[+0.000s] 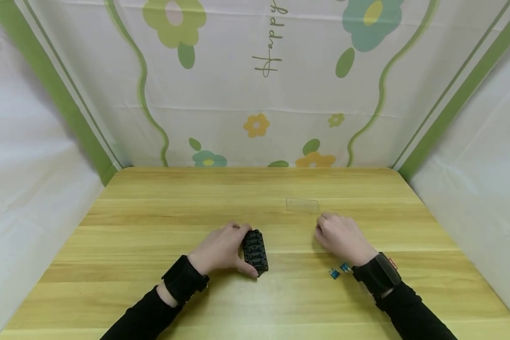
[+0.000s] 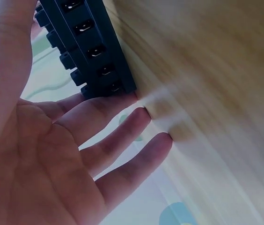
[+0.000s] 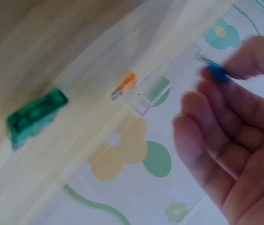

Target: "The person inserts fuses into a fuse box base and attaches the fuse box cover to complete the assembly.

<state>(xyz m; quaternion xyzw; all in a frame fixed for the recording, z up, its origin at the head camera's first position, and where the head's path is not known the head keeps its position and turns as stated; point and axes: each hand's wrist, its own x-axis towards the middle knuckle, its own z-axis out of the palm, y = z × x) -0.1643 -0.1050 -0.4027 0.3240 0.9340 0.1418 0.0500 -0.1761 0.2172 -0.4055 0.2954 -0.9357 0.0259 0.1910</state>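
The left hand (image 1: pixel 225 250) grips a long black plastic block with rows of small slots (image 1: pixel 255 251), with the thumb at the near end and a finger at the far end. Its other fingers stretch out, and their tips reach down to the surface. The block is near the middle of the surface, left of the right hand (image 1: pixel 342 238), with its slots facing up. I cannot tell if its underside touches the wood. The right hand pinches a small blue piece (image 3: pixel 217 72) between thumb and finger, and its other fingers curl in. Two more small blue pieces (image 1: pixel 334 273) lie side by side near the right wrist. The right wrist view also shows a small see-through green block (image 3: pixel 36 115) and a small orange piece (image 3: pixel 125 86) lying on the surface. Past the right hand lies a thin clear rectangle sheet (image 1: pixel 302 205). A black band (image 1: pixel 184 279) goes around each wrist, next to black sleeves (image 1: pixel 146 315). Under it all is the yellow-brown wooden surface (image 1: pixel 195 186). Behind it hangs a white cloth (image 1: pixel 255 94) with big green, blue and orange flowers.
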